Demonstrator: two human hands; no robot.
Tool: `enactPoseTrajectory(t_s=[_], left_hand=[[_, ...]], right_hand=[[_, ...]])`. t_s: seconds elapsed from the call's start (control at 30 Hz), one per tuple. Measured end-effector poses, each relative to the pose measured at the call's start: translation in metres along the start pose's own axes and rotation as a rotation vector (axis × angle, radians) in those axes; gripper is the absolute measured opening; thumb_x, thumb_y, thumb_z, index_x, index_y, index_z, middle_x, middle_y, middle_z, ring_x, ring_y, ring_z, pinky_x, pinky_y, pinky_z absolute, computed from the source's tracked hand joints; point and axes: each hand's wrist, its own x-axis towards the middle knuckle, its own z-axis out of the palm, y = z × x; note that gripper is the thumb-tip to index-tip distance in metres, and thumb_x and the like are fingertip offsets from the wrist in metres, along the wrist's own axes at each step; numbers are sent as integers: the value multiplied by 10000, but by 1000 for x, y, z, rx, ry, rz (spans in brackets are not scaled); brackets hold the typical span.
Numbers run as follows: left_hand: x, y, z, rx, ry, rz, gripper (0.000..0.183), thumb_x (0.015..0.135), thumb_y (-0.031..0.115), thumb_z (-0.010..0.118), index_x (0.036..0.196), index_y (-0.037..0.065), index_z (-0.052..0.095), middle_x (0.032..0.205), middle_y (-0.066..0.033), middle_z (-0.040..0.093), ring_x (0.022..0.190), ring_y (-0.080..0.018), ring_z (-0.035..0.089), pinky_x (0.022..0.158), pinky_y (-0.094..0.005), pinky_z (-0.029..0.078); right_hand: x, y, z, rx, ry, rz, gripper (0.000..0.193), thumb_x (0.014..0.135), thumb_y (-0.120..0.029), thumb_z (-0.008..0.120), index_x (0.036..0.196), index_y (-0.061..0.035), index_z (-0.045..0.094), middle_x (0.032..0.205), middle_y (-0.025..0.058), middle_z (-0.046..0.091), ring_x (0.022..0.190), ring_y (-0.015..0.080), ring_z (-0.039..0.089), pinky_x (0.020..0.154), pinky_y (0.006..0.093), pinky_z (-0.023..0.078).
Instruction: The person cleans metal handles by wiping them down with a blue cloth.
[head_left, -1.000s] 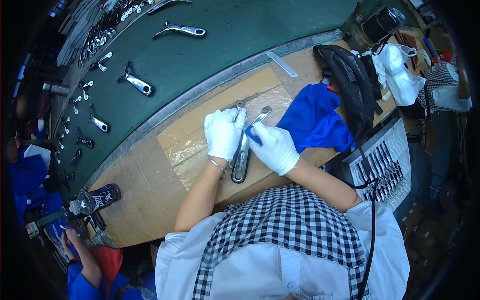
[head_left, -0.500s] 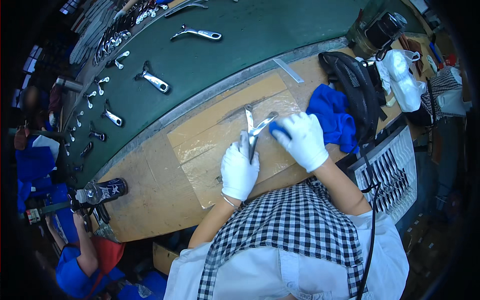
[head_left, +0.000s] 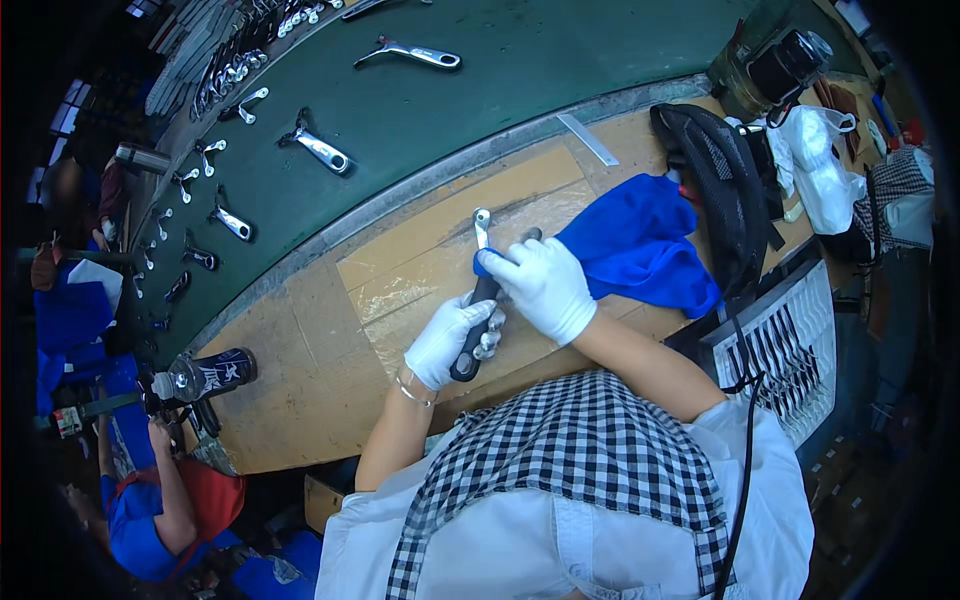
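Note:
My white-gloved left hand (head_left: 445,340) is closed around a bicycle crank arm (head_left: 465,362), held tilted above the cardboard sheet. The crank arm's dark back now faces up, and one bright end (head_left: 482,228) sticks out beyond my fingers. My white-gloved right hand (head_left: 547,288) pinches a bit of blue cloth (head_left: 486,262) against the crank arm. A larger spread of blue cloth (head_left: 645,240) lies just right of that hand; whether the two blue parts join is hidden.
Shiny crank arms (head_left: 318,148) lie spaced along a green belt (head_left: 420,130) beyond the bench. A steel ruler (head_left: 588,140), a black bag (head_left: 715,200) and a white plastic bag (head_left: 822,165) sit rightward. A dark bottle (head_left: 215,376) stands left, near a person in blue (head_left: 155,510).
The crank arm has been turned over, from shiny side to dark side. My right hand has come left onto it with the cloth. The larger blue cloth has shifted and spread leftward.

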Motion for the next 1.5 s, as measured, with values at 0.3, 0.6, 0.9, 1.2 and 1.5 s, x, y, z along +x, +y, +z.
enactPoseTrajectory(t_s=[0.3, 0.6, 0.9, 1.2, 1.5], left_hand=[[-3, 7, 8, 290, 52, 29, 148, 1019, 187, 562, 1094, 62, 534, 735, 16, 533, 518, -86, 518, 455, -242, 433], [-1, -6, 18, 406, 156, 100, 180, 1029, 197, 550, 1126, 46, 538, 724, 7, 551, 496, -94, 516, 445, -257, 430], [9, -50, 12, 1236, 615, 671, 354, 948, 286, 638, 1195, 36, 597, 813, -151, 674, 677, -292, 665, 625, -416, 534], [3, -18, 0, 1671, 674, 870, 286, 803, 331, 770, 810, 88, 618, 832, -112, 593, 797, -309, 605, 715, -443, 487], [-6, -25, -1, 1690, 676, 901, 269, 806, 321, 749, 813, 100, 595, 818, -95, 585, 799, -297, 584, 725, -438, 455]], right_hand=[[3, -2, 0, -19, -20, -33, 237, 827, -140, 620, 1060, -170, 652, 733, 10, 587, 684, 193, 611, 638, 357, 456], [-11, 2, -30, 100, -58, 224, 94, 889, -177, 593, 967, -136, 627, 783, 55, 643, 724, 259, 668, 681, 415, 497], [-18, 28, -33, 29, 86, 247, 101, 859, -166, 654, 955, -144, 672, 795, 59, 668, 737, 271, 669, 664, 410, 506], [-31, -18, -16, 402, -69, 433, 279, 906, -223, 690, 1138, -69, 681, 1050, 149, 725, 959, 331, 699, 822, 402, 551], [-3, 26, -63, -89, 114, 157, 223, 805, -127, 651, 1025, -153, 676, 755, 61, 619, 707, 255, 642, 625, 405, 487]])
